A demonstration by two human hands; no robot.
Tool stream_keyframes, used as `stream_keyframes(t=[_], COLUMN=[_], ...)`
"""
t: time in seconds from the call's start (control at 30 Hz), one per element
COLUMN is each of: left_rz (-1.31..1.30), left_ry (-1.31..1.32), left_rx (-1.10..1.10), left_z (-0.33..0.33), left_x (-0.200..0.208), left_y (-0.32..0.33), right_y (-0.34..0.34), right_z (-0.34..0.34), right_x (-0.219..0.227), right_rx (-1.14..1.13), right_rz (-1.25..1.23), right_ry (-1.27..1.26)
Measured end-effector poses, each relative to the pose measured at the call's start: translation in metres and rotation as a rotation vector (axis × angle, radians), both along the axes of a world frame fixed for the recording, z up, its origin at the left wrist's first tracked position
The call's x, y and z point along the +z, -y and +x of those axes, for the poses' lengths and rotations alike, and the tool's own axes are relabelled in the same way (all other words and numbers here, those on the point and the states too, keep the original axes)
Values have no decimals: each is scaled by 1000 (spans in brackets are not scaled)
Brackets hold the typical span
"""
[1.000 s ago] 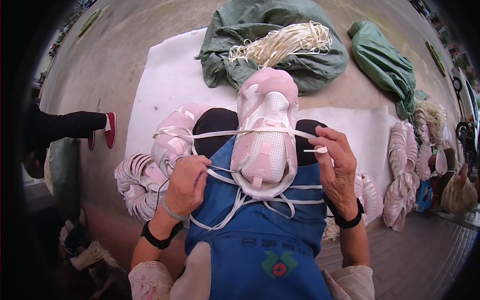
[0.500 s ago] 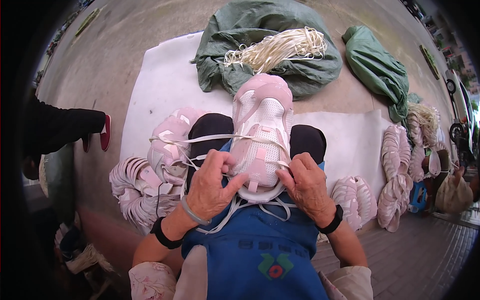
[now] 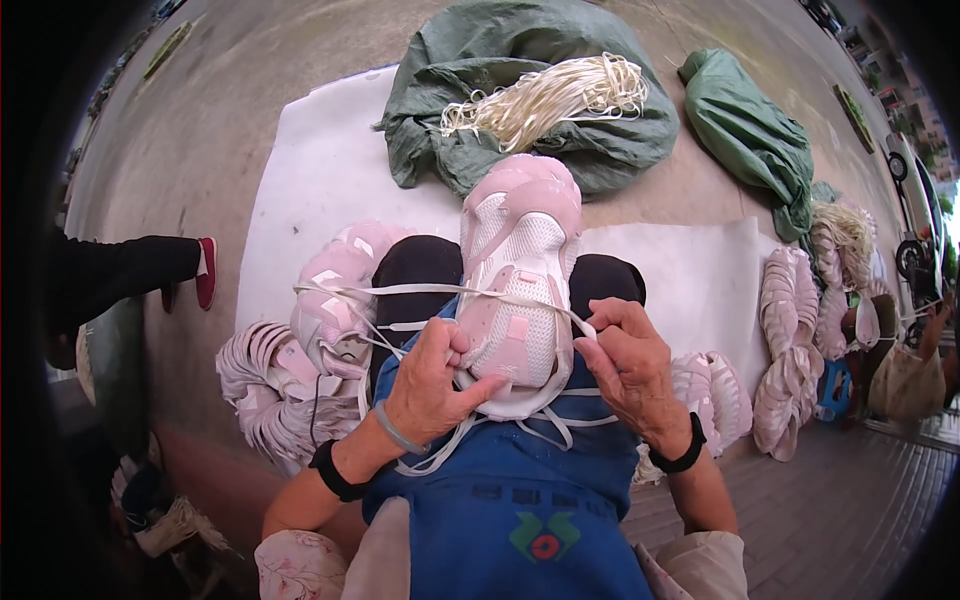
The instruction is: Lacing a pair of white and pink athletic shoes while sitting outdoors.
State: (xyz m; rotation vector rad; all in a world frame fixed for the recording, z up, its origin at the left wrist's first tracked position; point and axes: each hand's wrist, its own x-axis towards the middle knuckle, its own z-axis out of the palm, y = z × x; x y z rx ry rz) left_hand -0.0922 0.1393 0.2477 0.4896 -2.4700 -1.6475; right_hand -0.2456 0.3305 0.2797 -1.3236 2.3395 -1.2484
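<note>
A pink and white shoe upper [image 3: 521, 270] with a mesh middle lies on my lap, toe pointing away from me. My left hand [image 3: 432, 378] is closed at its near left edge, thumb over the padded tongue; its curled fingertips are partly hidden. A flat white shoelace [image 3: 430, 288] crosses the upper from the left. Its right end is pinched between thumb and forefinger of my right hand [image 3: 632, 372], just off the upper's right edge. More lace hangs in loops below the upper, over my blue apron [image 3: 500, 520].
Stacked pink uppers [image 3: 270, 390] lie at left, with others [image 3: 785, 350] at right. Ahead, a green sack [image 3: 420, 90] carries a bundle of cream laces [image 3: 560, 100]. A second green sack [image 3: 745, 130] lies right. A person's red shoe [image 3: 206, 272] shows at left.
My right hand has drawn the lace up and to the right, away from the upper's edge. My left hand stays at the near left edge. The view has shifted slightly.
</note>
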Motion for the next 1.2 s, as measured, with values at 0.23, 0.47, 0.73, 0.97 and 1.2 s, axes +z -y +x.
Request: stream_keyframes(t=[0.23,0.47,0.73,0.97,1.2], left_rz=[201,25,421,-240,-347], left_ry=[-203,-288,-207,-79,-146], left_rx=[230,59,306,-154,-81], left_z=[-3,-28,-11,-31,-62], left_x=[18,20,49,43,23], left_y=[32,37,46,31,28], right_y=[-11,-35,-88,18,33], right_z=[-31,-72,-123,-33,-27], right_x=[37,62,61,29,-4], right_rx=[-150,-460,-695,-1,24], right_rz=[-266,-562,-654,78,103], right_ry=[829,616,371,87,-11])
